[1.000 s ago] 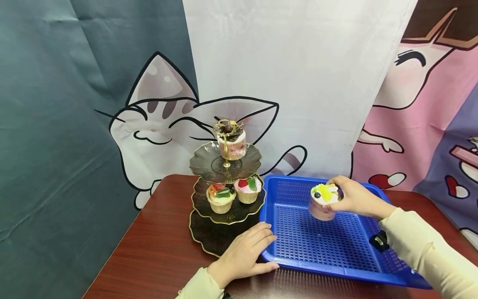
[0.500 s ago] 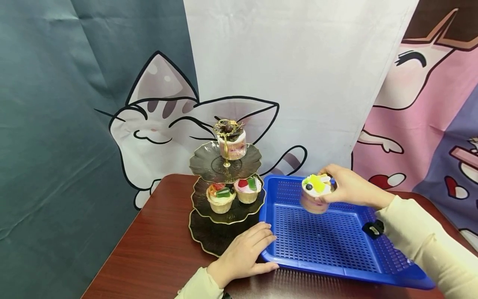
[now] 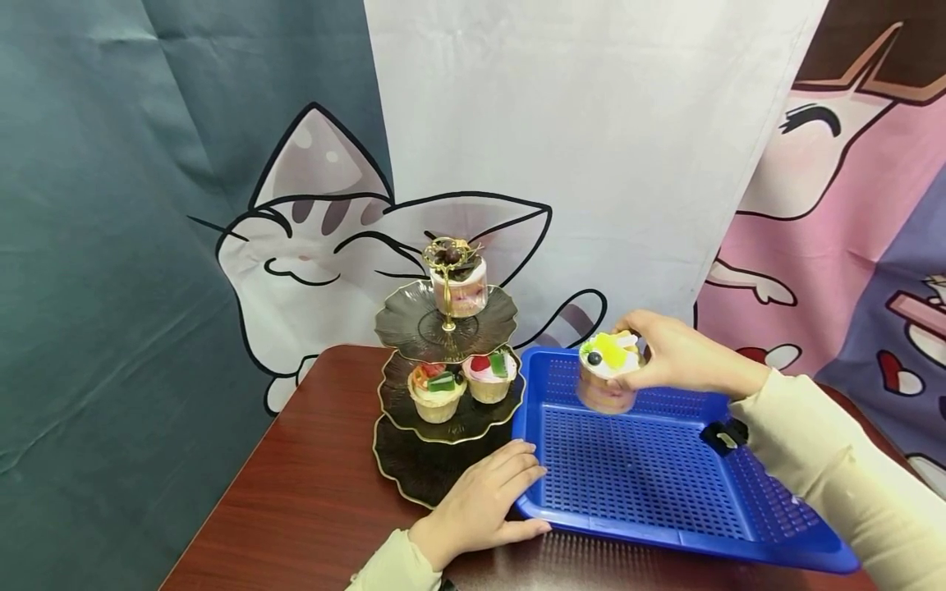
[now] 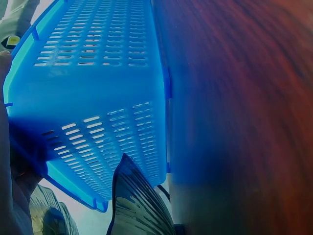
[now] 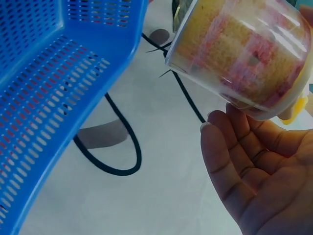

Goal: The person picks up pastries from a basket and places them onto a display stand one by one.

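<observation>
In the head view my right hand [image 3: 668,355] grips a layered cake cup [image 3: 608,384] and holds it above the blue basket [image 3: 636,538]. Yellow fruit, white cream and a dark berry top this cup. Its pink and yellow layers show through the clear wall in the right wrist view, with the fingers [image 5: 234,142] along its side. My left hand [image 3: 484,499] rests on the basket's near left corner, its fingers extended over the rim. Beside it stands a dark three-tier stand [image 3: 414,328] with gold edges.
Another cake cup [image 3: 461,289] with a dark topping sits on the top tier. The middle tier bears two cupcakes, one with orange fruit [image 3: 436,398] and one with pink cream [image 3: 490,377]. A printed cat curtain [image 3: 458,123] hangs behind the brown table [image 3: 296,484].
My right hand has carried the cake cup leftward and slightly up over the basket, toward the stand. The left hand has stayed in place on the basket corner.
</observation>
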